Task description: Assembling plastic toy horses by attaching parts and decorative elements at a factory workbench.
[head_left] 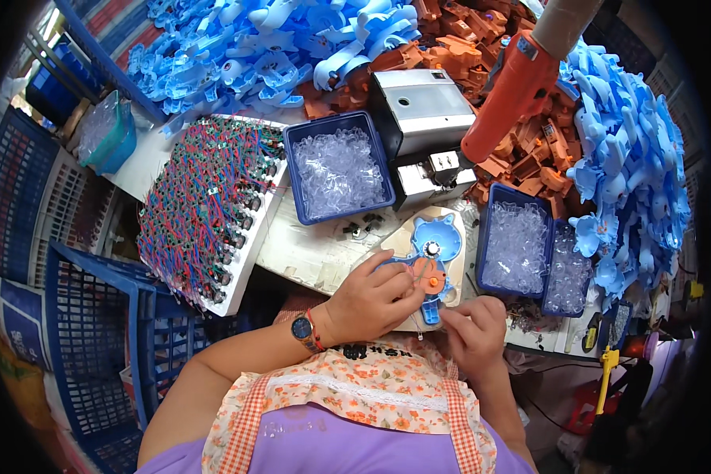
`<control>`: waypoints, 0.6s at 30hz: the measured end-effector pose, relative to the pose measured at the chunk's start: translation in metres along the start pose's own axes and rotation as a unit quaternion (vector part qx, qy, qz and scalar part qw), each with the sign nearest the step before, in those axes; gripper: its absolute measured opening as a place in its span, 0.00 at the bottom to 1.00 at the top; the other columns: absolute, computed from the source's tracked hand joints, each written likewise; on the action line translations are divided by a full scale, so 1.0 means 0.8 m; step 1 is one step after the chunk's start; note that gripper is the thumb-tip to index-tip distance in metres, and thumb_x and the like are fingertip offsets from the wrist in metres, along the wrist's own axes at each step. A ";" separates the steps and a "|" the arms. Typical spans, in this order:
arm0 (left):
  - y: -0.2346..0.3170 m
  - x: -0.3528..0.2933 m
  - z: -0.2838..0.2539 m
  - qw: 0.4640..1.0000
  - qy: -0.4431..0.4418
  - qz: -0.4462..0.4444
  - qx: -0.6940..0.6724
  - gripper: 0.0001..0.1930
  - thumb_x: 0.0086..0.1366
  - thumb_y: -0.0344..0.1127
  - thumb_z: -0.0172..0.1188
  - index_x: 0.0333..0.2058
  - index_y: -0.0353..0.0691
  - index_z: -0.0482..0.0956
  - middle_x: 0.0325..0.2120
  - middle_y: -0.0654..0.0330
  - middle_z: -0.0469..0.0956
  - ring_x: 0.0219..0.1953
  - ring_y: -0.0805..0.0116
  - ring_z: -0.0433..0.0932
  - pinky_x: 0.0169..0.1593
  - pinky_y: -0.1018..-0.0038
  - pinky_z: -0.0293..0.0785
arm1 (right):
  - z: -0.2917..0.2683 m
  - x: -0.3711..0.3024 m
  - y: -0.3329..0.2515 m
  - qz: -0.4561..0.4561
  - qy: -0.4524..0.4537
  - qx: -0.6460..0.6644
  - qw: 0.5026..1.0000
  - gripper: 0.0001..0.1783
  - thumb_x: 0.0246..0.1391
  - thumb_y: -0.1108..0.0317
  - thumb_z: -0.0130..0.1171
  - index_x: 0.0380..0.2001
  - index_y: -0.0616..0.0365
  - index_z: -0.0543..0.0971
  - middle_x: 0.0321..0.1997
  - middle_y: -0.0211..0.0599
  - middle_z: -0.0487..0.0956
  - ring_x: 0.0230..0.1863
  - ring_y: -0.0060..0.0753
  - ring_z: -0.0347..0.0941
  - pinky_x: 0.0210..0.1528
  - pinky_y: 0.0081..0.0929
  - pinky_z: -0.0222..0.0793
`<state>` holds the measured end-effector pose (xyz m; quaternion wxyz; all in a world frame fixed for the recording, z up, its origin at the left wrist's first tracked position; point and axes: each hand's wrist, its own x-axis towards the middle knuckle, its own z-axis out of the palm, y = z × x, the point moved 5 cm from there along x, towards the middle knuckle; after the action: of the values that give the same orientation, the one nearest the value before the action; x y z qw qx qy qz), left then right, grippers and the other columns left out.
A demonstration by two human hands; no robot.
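Note:
A blue plastic toy shell half [442, 231] lies in a beige holder [403, 239] on the table in front of me. Inside the shell sit an orange part [432, 280], a round black-and-white piece [432, 249] and thin wires. My left hand [375, 299] reaches over the shell's left side, its fingers curled and closed on it, covering that edge. At the shell's lower right end is my right hand [478, 328], thumb and fingers pinched together. Whatever that pinch holds is too small to make out.
Blue trays [296, 186] [486, 237] of clear plastic pieces flank a metal machine [426, 110] and a red-orange tool [513, 95]. Wired circuit boards [205, 205] cover a white board at left. Blue shells [624, 150] and orange parts [541, 146] pile behind. Blue crates [95, 340] stand left.

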<state>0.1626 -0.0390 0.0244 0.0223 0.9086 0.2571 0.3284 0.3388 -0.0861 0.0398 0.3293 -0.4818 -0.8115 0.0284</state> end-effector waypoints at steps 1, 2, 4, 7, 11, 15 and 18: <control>0.001 0.000 -0.001 1.000 0.013 -0.007 -0.007 0.15 0.55 0.35 0.61 0.43 0.43 0.80 0.38 0.61 0.75 0.44 0.64 0.76 0.56 0.57 0.70 | 0.000 -0.001 -0.001 -0.002 -0.014 0.006 1.000 0.11 0.40 0.75 0.65 0.31 0.53 0.83 0.30 0.31 0.76 0.35 0.39 0.70 0.40 0.39 0.62; 0.000 0.001 -0.003 0.999 0.025 -0.014 -0.015 0.13 0.56 0.34 0.59 0.42 0.42 0.79 0.38 0.61 0.75 0.43 0.64 0.75 0.56 0.59 0.70 | 0.000 -0.001 -0.002 0.005 -0.025 0.003 1.000 0.11 0.41 0.76 0.63 0.32 0.53 0.83 0.30 0.31 0.76 0.35 0.40 0.70 0.40 0.38 0.62; 0.001 0.002 -0.004 1.000 0.026 -0.005 -0.007 0.14 0.56 0.35 0.58 0.42 0.42 0.79 0.39 0.60 0.75 0.43 0.64 0.75 0.56 0.60 0.70 | -0.003 0.004 -0.003 0.021 -0.019 -0.002 1.000 0.12 0.40 0.77 0.62 0.32 0.53 0.83 0.30 0.32 0.76 0.35 0.41 0.70 0.40 0.38 0.62; 0.001 0.003 -0.004 1.000 0.021 0.008 0.011 0.16 0.55 0.35 0.58 0.44 0.42 0.78 0.41 0.60 0.76 0.43 0.64 0.75 0.55 0.61 0.70 | -0.005 0.014 0.002 0.057 -0.001 -0.007 0.998 0.12 0.39 0.78 0.61 0.31 0.54 0.83 0.30 0.32 0.76 0.36 0.41 0.71 0.40 0.38 0.62; 0.002 0.005 -0.006 0.999 0.011 0.018 0.033 0.15 0.56 0.36 0.57 0.43 0.43 0.78 0.42 0.59 0.77 0.43 0.63 0.74 0.54 0.59 0.70 | -0.003 0.034 0.007 0.072 0.033 -0.001 0.997 0.12 0.38 0.79 0.60 0.30 0.54 0.82 0.29 0.32 0.77 0.36 0.40 0.71 0.41 0.37 0.61; 0.003 0.000 -0.001 0.999 -0.005 0.014 0.030 0.12 0.56 0.36 0.60 0.41 0.48 0.80 0.43 0.61 0.77 0.45 0.62 0.75 0.55 0.56 0.70 | 0.005 0.042 0.006 0.076 0.030 -0.003 0.997 0.12 0.40 0.79 0.62 0.31 0.53 0.82 0.31 0.30 0.79 0.38 0.38 0.72 0.45 0.36 0.60; 0.003 0.000 0.000 1.000 -0.006 0.014 0.028 0.11 0.56 0.36 0.60 0.40 0.48 0.79 0.43 0.61 0.77 0.46 0.62 0.75 0.55 0.55 0.70 | 0.008 0.044 0.002 0.060 0.005 -0.022 0.998 0.12 0.42 0.78 0.63 0.33 0.53 0.82 0.31 0.29 0.79 0.39 0.38 0.72 0.47 0.37 0.60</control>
<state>0.1638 -0.0412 0.0251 -0.0056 0.9144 0.2533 0.3158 0.3256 -0.0555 0.0521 0.3207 -0.5366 -0.7801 0.0275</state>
